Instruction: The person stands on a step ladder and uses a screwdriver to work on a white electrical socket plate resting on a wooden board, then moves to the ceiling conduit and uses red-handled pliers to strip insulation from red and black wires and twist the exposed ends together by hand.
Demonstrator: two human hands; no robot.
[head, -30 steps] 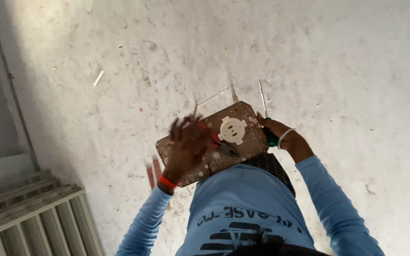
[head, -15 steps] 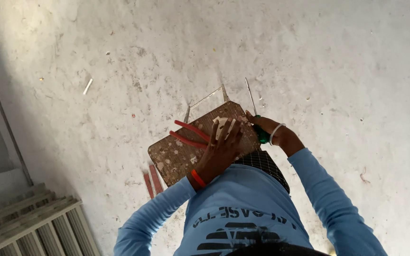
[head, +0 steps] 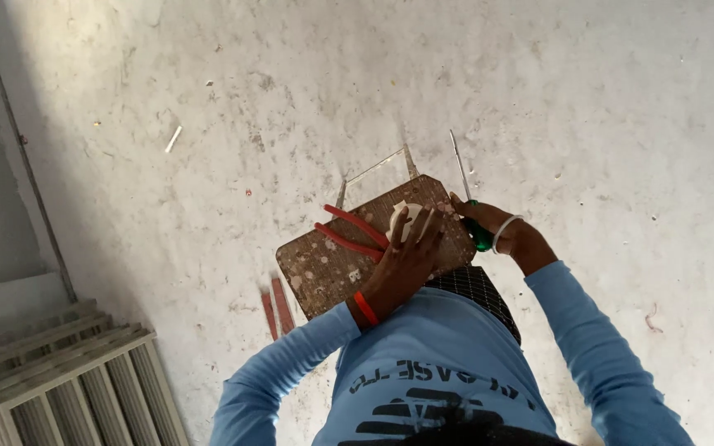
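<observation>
The left hand is spread open, pressed flat on a white round fitting on the paint-spattered board. Red-handled pliers lie at its ten o'clock. A green-handled screwdriver is gripped by the right hand.

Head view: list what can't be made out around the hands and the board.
- White round piece: mostly covered by the left hand; kind unclear.
- Red-handled pliers: jaws hidden under that hand.
- Green-handled screwdriver: grip wrapped by the right hand; tip too small.
- Spattered board: near edge hidden by the person's body.
</observation>
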